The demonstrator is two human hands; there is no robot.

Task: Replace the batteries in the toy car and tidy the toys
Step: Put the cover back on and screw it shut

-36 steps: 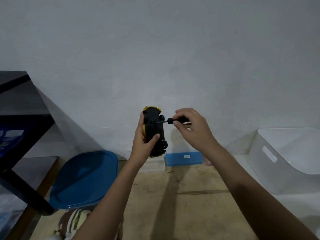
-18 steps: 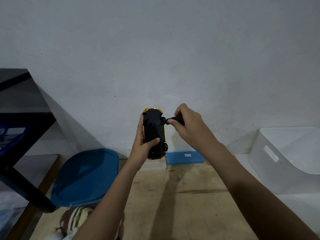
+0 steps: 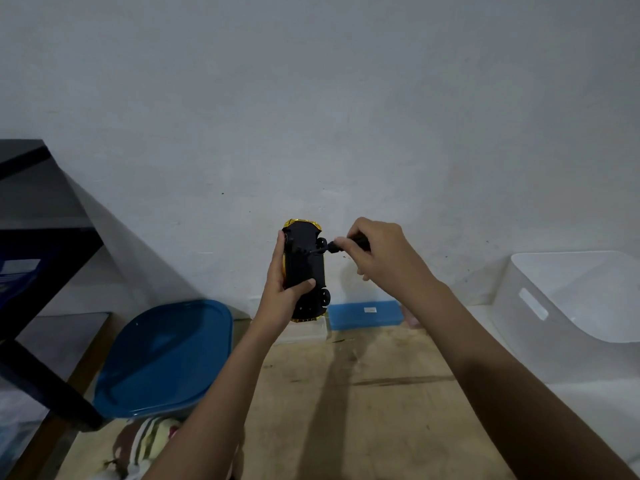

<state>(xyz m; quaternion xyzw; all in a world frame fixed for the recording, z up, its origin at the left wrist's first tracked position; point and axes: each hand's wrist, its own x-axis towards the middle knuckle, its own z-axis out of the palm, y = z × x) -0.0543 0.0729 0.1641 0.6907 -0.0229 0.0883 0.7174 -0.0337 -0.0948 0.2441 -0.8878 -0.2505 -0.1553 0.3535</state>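
Observation:
A yellow toy car is held upright in front of the wall with its black underside facing me. My left hand grips it from the left, thumb across the lower chassis. My right hand pinches a small black screwdriver whose tip touches the upper part of the underside, near a front wheel. A striped soft toy lies on the floor at the bottom left, partly hidden by my left arm.
A blue plastic lid covers a bin at lower left. A black table frame stands at the far left. A white storage bin sits at right. A blue box lies by the wall on the wooden floor.
The screwdriver tip has come in from beside the wheel onto the car's underside. My right hand has shifted a little on the handle; the car stays upright in my left hand.

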